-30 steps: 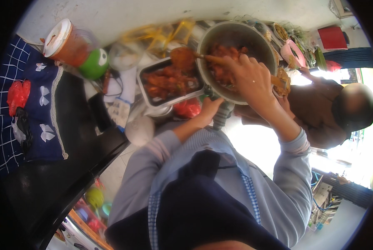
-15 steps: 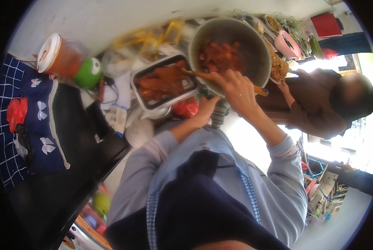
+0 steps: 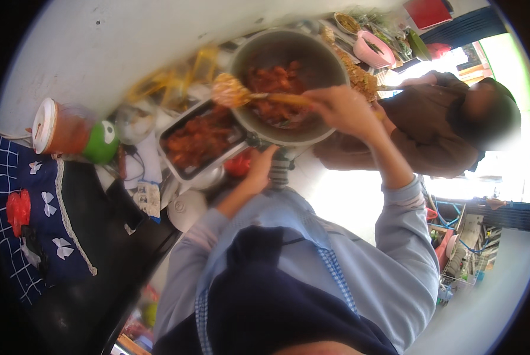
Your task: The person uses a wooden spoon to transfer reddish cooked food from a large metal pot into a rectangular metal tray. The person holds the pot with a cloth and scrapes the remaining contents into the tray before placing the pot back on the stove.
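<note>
My right hand (image 3: 346, 112) is closed around the handle of a wooden spatula (image 3: 283, 99). The spatula's sauce-smeared blade is over the gap between a deep grey pot (image 3: 337, 59) and a rectangular metal tray (image 3: 185, 171). Reddish, saucy pieces of food (image 3: 271, 83) lie in the pot, and similar food (image 3: 197, 139) fills much of the tray. Low at the pot's near side, my left hand (image 3: 260, 170) is closed on a grey striped cloth (image 3: 280, 171); its fingers are partly hidden, so whether it grips a pot handle through the cloth is unclear.
Another person in brown (image 3: 419, 124) works to the right, near a pan of crumbly brown food (image 3: 359, 80). A pink basket (image 3: 374, 50) stands behind. On the left are an orange tub (image 3: 64, 127), a green container (image 3: 103, 142) and a black surface (image 3: 93, 207).
The spatula has risen out of the tray, its blade now above the tray's far corner beside the pot. My left hand stays at the pot's near side. The whole view has shifted.
</note>
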Demonstrator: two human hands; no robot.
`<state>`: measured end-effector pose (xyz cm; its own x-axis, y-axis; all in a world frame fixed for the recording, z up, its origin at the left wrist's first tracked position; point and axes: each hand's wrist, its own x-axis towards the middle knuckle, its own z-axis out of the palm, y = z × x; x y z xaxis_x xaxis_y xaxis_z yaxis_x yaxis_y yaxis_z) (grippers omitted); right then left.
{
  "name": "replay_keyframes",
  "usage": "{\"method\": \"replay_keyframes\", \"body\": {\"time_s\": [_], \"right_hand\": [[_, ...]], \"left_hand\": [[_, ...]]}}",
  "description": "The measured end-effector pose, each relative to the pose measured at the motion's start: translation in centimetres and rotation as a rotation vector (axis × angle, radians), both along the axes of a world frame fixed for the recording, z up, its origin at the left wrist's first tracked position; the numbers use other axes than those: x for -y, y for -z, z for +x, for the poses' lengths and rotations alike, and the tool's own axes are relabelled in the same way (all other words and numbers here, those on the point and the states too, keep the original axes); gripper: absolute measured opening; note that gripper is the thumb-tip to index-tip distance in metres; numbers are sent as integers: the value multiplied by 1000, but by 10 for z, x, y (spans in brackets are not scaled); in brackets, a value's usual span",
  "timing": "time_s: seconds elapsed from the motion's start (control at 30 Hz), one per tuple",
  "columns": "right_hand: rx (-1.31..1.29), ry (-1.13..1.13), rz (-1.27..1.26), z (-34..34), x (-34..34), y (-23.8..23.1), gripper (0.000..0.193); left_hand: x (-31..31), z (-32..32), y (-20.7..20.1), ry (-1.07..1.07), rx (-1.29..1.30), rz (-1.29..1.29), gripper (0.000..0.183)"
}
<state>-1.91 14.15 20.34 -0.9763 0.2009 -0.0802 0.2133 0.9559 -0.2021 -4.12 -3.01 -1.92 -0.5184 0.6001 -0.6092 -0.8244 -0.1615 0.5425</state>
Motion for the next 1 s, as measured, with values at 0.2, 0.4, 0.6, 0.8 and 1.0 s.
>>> {"method": "replay_keyframes", "body": {"time_s": [0.2, 0.4, 0.6, 0.8, 1.0], "right_hand": [[181, 41, 635, -13, -60, -11, 18], [116, 67, 838, -34, -100, 57, 12], [193, 6, 463, -43, -149, 80, 17], [164, -12, 282, -43, -200, 45, 30], [327, -33, 182, -58, -210, 15, 31]], "left_hand": [[3, -2, -9, 54, 30, 44, 23], [-3, 4, 8, -31, -64, -89, 24], [1, 0, 19, 5, -102, -80, 27], [1, -3, 17, -12, -110, -134, 24], [-8, -6, 16, -47, -67, -72, 23]]}}
